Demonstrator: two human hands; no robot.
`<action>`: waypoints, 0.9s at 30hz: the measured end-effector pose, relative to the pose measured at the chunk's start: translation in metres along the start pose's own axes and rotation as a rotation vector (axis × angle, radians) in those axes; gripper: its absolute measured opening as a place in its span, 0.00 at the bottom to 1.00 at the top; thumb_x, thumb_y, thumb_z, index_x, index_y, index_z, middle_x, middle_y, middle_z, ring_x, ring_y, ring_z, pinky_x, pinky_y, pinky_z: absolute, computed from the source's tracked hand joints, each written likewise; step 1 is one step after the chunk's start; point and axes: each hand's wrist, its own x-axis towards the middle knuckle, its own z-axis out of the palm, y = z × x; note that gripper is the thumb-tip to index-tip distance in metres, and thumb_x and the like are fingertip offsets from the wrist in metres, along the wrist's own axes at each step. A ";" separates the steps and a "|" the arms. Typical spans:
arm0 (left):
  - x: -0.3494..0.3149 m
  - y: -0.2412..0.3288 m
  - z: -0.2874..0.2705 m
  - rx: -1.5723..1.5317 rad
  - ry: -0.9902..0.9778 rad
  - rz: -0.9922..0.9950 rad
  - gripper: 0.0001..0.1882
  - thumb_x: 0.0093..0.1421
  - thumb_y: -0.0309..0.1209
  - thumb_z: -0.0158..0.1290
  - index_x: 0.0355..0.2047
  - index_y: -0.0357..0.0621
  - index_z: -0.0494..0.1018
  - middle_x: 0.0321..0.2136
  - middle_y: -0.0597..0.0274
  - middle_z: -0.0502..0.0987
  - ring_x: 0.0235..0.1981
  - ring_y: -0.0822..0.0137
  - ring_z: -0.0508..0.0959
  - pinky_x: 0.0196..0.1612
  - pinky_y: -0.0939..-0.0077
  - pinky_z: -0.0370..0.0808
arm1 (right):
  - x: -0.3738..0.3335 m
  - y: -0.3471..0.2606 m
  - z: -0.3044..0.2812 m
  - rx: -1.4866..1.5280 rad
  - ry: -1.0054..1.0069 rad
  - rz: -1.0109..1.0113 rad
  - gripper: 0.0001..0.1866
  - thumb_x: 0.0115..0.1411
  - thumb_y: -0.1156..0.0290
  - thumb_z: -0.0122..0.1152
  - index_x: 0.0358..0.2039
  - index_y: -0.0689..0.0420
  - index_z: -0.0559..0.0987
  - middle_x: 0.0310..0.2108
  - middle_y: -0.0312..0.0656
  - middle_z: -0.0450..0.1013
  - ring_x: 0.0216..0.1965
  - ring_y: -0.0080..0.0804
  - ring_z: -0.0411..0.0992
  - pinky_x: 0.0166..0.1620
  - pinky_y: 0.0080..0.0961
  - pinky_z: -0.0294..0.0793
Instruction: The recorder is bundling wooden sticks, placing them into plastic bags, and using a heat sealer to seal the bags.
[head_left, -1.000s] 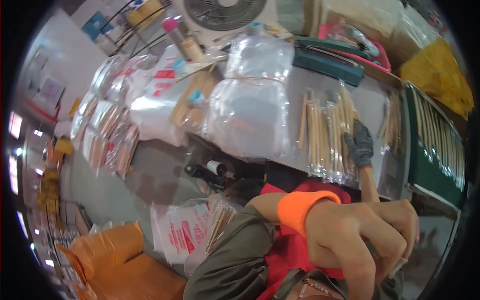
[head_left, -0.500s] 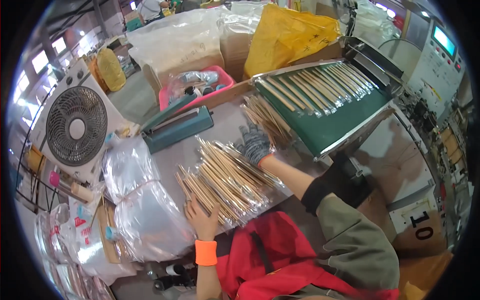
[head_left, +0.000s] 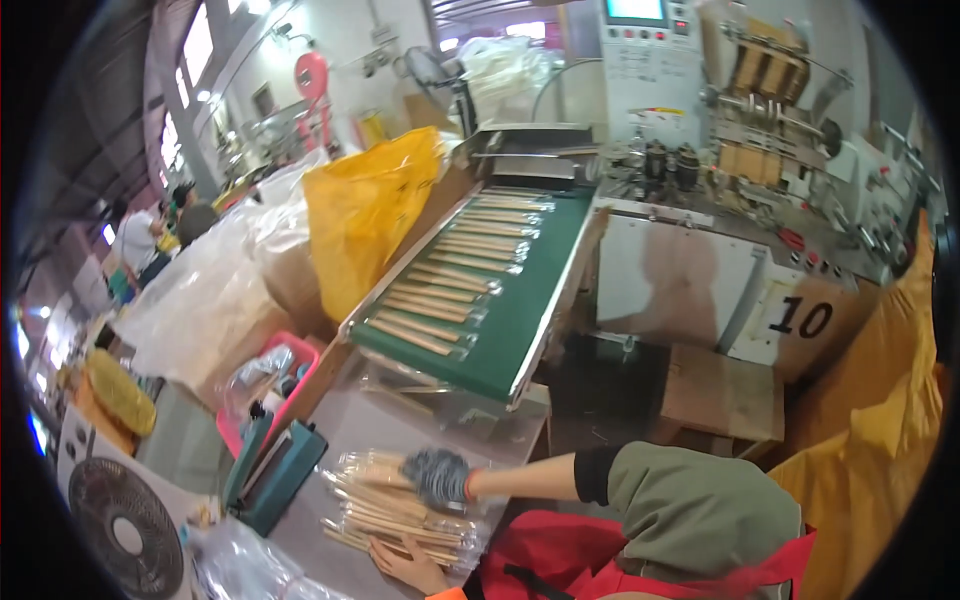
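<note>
Grey tabletop [head_left: 350,425], wrapped sticks [head_left: 385,512] heaped near a green conveyor [head_left: 546,265]
Sticks lie between the hands, long axes roughly left to right; gloved right hand [head_left: 437,478] on their far side, grip unclear; bare left hand [head_left: 408,565] touching near edge, fingers spread

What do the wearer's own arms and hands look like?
Right hand: grey knit glove with an orange-red cuff edge. The forearm is bare up to a black cuff, then a loose olive-green sleeve. Left hand: ungloved, with a bright orange wristband at the picture's lower edge; the rest of that arm is out of view. No cables visible.
</note>
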 end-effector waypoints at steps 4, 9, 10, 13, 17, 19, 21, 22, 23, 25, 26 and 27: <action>0.007 0.027 -0.008 0.176 0.212 0.185 0.27 0.58 0.48 0.50 0.51 0.42 0.68 0.43 0.42 0.70 0.47 0.46 0.68 0.51 0.58 0.66 | -0.032 -0.018 0.023 0.160 0.237 -0.243 0.25 0.51 0.58 0.52 0.46 0.62 0.71 0.45 0.53 0.69 0.45 0.48 0.67 0.47 0.39 0.68; 0.008 0.003 -0.029 0.147 0.047 -0.042 0.36 0.55 0.54 0.50 0.53 0.36 0.65 0.52 0.41 0.65 0.53 0.46 0.64 0.56 0.56 0.61 | -0.049 -0.039 0.040 0.139 0.387 -0.271 0.26 0.53 0.57 0.50 0.48 0.62 0.69 0.48 0.54 0.67 0.46 0.50 0.66 0.48 0.39 0.67; 0.007 0.002 -0.034 0.160 0.019 -0.055 0.35 0.56 0.53 0.50 0.52 0.36 0.65 0.51 0.41 0.65 0.53 0.47 0.64 0.56 0.56 0.61 | -0.050 -0.042 0.042 0.141 0.434 -0.258 0.27 0.53 0.56 0.51 0.48 0.62 0.69 0.48 0.54 0.66 0.46 0.50 0.66 0.49 0.40 0.66; 0.006 -0.012 -0.035 0.133 0.051 0.033 0.32 0.58 0.50 0.48 0.51 0.34 0.65 0.51 0.41 0.65 0.53 0.47 0.65 0.56 0.57 0.62 | -0.048 -0.041 0.045 0.193 0.412 -0.249 0.27 0.53 0.56 0.51 0.48 0.62 0.69 0.50 0.55 0.65 0.47 0.51 0.65 0.50 0.40 0.65; 0.005 -0.012 -0.037 0.137 0.071 0.085 0.30 0.59 0.47 0.47 0.51 0.32 0.65 0.50 0.40 0.66 0.52 0.46 0.66 0.55 0.58 0.63 | -0.048 -0.040 0.049 0.236 0.420 -0.241 0.26 0.52 0.57 0.51 0.47 0.61 0.70 0.49 0.55 0.66 0.47 0.51 0.65 0.51 0.41 0.65; 0.006 -0.003 -0.037 0.142 0.057 0.056 0.30 0.59 0.47 0.47 0.50 0.31 0.65 0.49 0.39 0.67 0.51 0.45 0.67 0.55 0.58 0.63 | -0.046 -0.037 0.049 0.229 0.460 -0.250 0.26 0.52 0.57 0.51 0.46 0.61 0.70 0.48 0.55 0.67 0.47 0.50 0.65 0.51 0.40 0.64; 0.002 -0.007 -0.037 0.140 0.070 0.063 0.31 0.59 0.48 0.47 0.50 0.30 0.65 0.49 0.39 0.67 0.51 0.45 0.67 0.55 0.59 0.63 | -0.048 -0.039 0.050 0.210 0.458 -0.249 0.25 0.52 0.57 0.51 0.46 0.62 0.71 0.48 0.55 0.67 0.47 0.50 0.65 0.51 0.40 0.65; 0.001 -0.011 -0.037 0.144 0.091 0.060 0.31 0.59 0.48 0.47 0.50 0.30 0.65 0.48 0.38 0.67 0.50 0.45 0.67 0.55 0.59 0.63 | -0.049 -0.041 0.048 0.194 0.447 -0.260 0.25 0.52 0.57 0.51 0.46 0.62 0.71 0.48 0.55 0.67 0.47 0.50 0.65 0.51 0.40 0.65; 0.001 -0.015 -0.037 0.153 0.088 0.066 0.32 0.59 0.49 0.47 0.50 0.29 0.65 0.49 0.39 0.67 0.50 0.45 0.67 0.55 0.59 0.63 | -0.050 -0.043 0.046 0.207 0.434 -0.259 0.25 0.52 0.57 0.51 0.46 0.62 0.71 0.48 0.55 0.67 0.47 0.50 0.66 0.50 0.40 0.65; 0.000 -0.016 -0.034 0.147 0.092 0.067 0.32 0.59 0.49 0.47 0.50 0.29 0.65 0.49 0.39 0.67 0.50 0.45 0.67 0.55 0.59 0.63 | -0.051 -0.041 0.043 0.202 0.410 -0.245 0.25 0.53 0.57 0.50 0.47 0.60 0.71 0.49 0.54 0.66 0.48 0.50 0.65 0.52 0.40 0.65; 0.000 -0.017 -0.033 0.144 0.096 0.061 0.32 0.60 0.49 0.47 0.50 0.29 0.65 0.49 0.39 0.67 0.50 0.44 0.67 0.55 0.59 0.63 | -0.052 -0.041 0.043 0.199 0.380 -0.233 0.24 0.55 0.57 0.49 0.48 0.59 0.71 0.50 0.54 0.66 0.50 0.50 0.65 0.53 0.40 0.64; 0.000 -0.017 -0.033 0.128 0.078 0.051 0.32 0.60 0.49 0.47 0.50 0.29 0.65 0.49 0.38 0.66 0.51 0.44 0.66 0.55 0.59 0.63 | -0.051 -0.041 0.043 0.219 0.364 -0.221 0.24 0.55 0.57 0.49 0.48 0.58 0.71 0.50 0.54 0.66 0.50 0.50 0.64 0.53 0.41 0.63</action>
